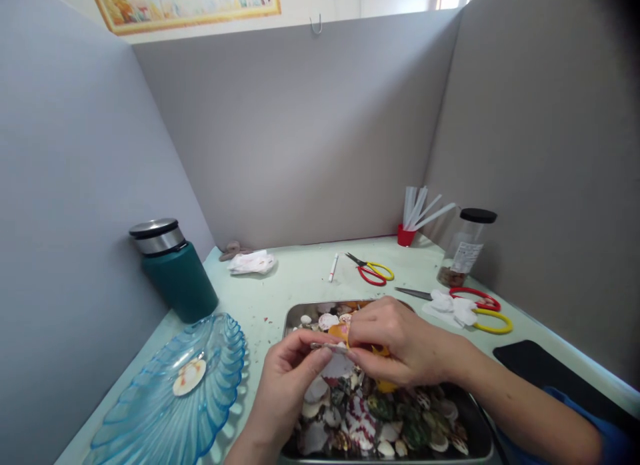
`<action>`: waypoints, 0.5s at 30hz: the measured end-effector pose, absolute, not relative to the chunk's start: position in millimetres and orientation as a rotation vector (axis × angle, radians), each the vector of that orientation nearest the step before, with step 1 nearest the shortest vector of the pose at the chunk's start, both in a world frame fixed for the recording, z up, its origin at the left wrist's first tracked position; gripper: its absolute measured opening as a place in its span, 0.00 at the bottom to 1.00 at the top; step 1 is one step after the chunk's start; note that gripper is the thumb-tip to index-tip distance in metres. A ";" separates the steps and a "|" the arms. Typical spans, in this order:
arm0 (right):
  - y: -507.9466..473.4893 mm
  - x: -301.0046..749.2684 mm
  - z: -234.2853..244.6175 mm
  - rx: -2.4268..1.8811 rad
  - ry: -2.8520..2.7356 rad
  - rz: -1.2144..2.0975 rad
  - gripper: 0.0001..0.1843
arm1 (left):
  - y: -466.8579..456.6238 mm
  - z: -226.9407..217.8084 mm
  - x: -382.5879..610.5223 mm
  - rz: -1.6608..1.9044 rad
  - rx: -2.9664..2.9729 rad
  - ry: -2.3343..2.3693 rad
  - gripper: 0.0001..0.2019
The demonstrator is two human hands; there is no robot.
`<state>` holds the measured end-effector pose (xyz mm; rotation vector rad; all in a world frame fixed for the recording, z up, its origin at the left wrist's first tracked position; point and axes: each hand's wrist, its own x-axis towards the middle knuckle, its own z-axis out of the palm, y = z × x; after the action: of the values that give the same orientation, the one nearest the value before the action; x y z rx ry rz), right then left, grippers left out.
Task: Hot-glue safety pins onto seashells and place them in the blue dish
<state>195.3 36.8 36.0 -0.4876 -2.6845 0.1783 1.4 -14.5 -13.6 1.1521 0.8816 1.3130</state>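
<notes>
Both the left hand and right hand are pinching a thin seashell, its visible edge lying crosswise between them above the metal tray.

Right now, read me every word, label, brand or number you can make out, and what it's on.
No text here can be read.
White paper label on the clear, black-lidded jar: printed marks, too small and blurred to read.
Slim white pen with red marks: any lettering is too small to tell.
Dark teal bottle: no lettering shows on the visible side.
</notes>
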 end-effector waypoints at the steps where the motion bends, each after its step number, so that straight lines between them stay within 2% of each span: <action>1: 36.3 194.4 36.4 -0.516 -2.691 0.175 0.14 | -14.1 -13.7 1.8 1.303 1.121 0.887 0.04; 8: 21.8 216.3 40.1 -1.041 -2.716 0.138 0.17 | -9.9 -12.4 5.5 1.357 0.968 0.925 0.10; 12: 6.7 242.5 16.3 -1.335 -2.662 -0.016 0.15 | -8.7 -12.7 5.3 1.335 0.937 0.928 0.15; 14: 0.6 247.5 1.5 -1.409 -2.628 -0.063 0.10 | -8.2 -13.8 4.8 1.330 0.937 0.916 0.15; 15: -1.7 247.9 -4.4 -1.442 -2.604 -0.090 0.12 | -7.9 -14.5 4.6 1.332 0.937 0.912 0.14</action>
<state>247.9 -1.7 -4.4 -1.4419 -2.6038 -0.0899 4.6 -7.9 -14.5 0.9375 0.9120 1.3321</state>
